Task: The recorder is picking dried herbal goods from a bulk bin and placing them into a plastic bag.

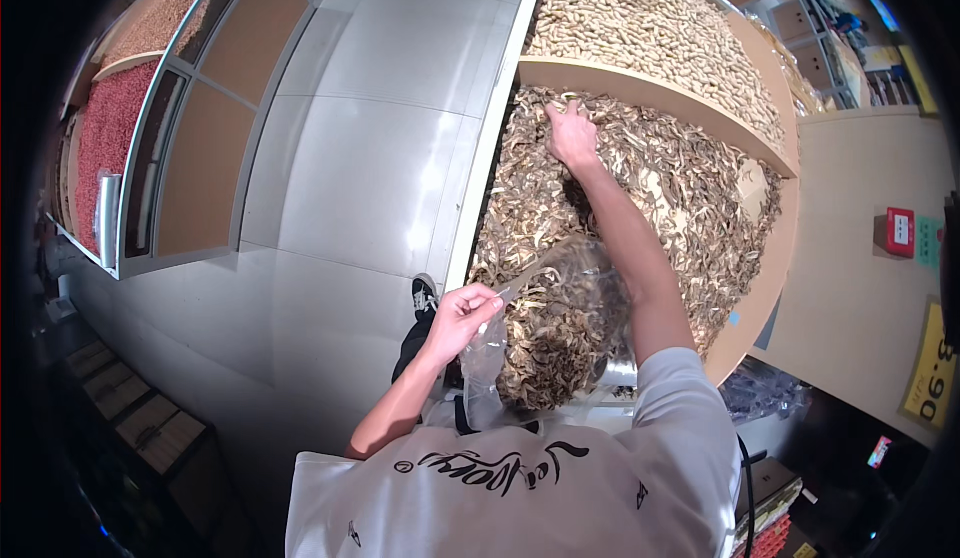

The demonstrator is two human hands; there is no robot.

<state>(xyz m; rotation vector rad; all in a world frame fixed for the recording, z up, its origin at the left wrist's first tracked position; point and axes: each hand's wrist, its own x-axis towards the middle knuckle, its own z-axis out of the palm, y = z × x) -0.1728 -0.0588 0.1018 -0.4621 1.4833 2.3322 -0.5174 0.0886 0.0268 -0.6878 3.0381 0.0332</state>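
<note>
Thin dried brown-and-cream strips, like dried vegetable or mushroom slices (pixel 682 145), fill a large bin. My left hand (pixel 461 318) pinches the rim of a clear plastic bag (pixel 486 378), which is partly filled with the same strips and stands against the near end of the bin. My right hand (pixel 574 134) reaches to the far left part of the bin, fingers down at the strips beside a small green-and-white object (pixel 568 96). Whether the right fingers grip anything is hidden.
A curved wooden divider (pixel 660 92) separates the strips from unshelled peanuts (pixel 630 25). The bin's white edge (pixel 480 175) runs along a tiled aisle (pixel 367 160). Across it stands another display with red kernels (pixel 116 130). A beige counter (pixel 847 183) bearing a red box (pixel 900 231) is at right.
</note>
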